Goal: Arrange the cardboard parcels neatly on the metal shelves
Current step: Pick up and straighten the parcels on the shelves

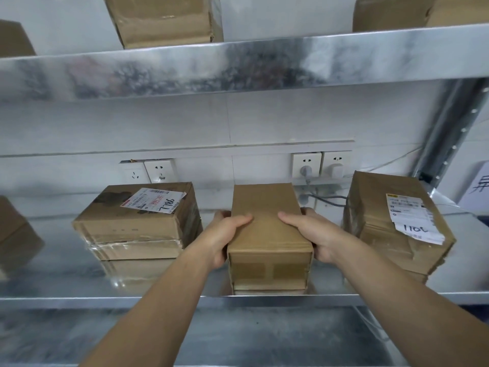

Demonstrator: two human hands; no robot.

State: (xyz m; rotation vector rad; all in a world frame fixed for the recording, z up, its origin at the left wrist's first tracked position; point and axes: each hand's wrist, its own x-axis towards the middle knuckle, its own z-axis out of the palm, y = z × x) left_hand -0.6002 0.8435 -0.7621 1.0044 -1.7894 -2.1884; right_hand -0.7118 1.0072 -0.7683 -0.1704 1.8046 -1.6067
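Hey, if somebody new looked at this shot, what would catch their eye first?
First the plain parcel at the front of the middle shelf, gripped on either side by the left hand and right hand. Then the left parcel and right parcel, both labelled, which flank it with gaps between. The upper shelf runs as a bright metal band across the top.

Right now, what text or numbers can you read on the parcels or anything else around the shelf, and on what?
"7786", handwritten, upside down: red-printed label on left parcel.
"3011", handwritten, upside down, first digit unsure: yellow-topped label on right parcel.
Printed lines on both labels: too blurred.
White sign at right edge: character cut off, unreadable.
Middle parcel: no text shows.
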